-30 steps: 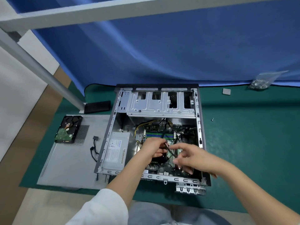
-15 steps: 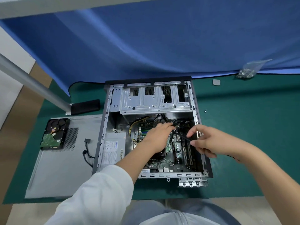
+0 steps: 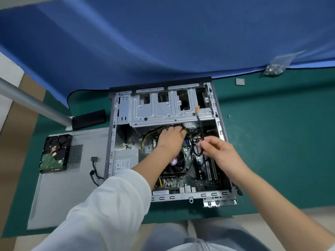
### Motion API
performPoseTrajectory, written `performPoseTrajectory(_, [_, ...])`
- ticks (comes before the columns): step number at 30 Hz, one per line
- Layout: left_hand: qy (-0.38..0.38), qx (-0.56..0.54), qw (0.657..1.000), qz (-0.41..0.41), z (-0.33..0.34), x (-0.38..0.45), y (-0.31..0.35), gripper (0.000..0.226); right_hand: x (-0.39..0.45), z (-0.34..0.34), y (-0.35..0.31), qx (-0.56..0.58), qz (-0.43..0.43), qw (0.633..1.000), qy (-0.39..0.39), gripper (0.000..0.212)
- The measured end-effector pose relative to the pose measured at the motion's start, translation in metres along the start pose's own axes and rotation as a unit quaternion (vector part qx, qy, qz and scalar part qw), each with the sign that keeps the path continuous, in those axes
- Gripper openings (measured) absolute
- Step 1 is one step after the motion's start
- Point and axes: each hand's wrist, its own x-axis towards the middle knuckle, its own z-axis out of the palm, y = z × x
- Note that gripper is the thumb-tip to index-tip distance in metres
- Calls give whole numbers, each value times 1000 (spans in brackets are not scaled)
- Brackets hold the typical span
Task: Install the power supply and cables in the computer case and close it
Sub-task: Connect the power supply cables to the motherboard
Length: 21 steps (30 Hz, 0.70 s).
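Hard drive (image 3: pixel 54 153) lies on the detached side panel (image 3: pixel 72 187), far left; power supply (image 3: pixel 125 160) sits in the computer case (image 3: pixel 116 142) at its left wall. Cable routing is under way: left hand (image 3: pixel 170 140) curls over wires near the motherboard (image 3: pixel 199 171), seemingly gripping them, while right hand (image 3: pixel 215 149) pinches a black cable (image 3: pixel 200 125) with an orange tip. Next, that connector needs seating; panel stays off.

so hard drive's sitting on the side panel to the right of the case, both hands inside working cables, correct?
Wrong side. The head view shows the hard drive on the side panel to the left of the case. Both hands, left and right, are inside working cables.
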Motion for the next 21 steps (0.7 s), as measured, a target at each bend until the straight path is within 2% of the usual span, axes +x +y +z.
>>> performPoseTrajectory(3, [-1,-37,999,-5,-1,4,-1,57,-2,15,15,-51,113,990,-61,21])
performPoseTrajectory(5, [3,-81,997,-6,1,7,-2,52,4,23,27,-97,173,979,-55,21])
performPoseTrajectory(7, [-4,-109,994,-9,1,11,-2,46,13,27,37,-98,220,969,-48,16])
performPoseTrajectory(12, [-7,-160,987,-25,2,16,-1,50,30,30,45,-119,280,953,-16,16])
performPoseTrajectory(17, [-3,-167,986,-26,10,16,6,26,36,43,50,24,294,954,51,26])
performPoseTrajectory(21, [-16,-223,972,-73,11,15,15,36,38,51,50,202,305,922,132,13])
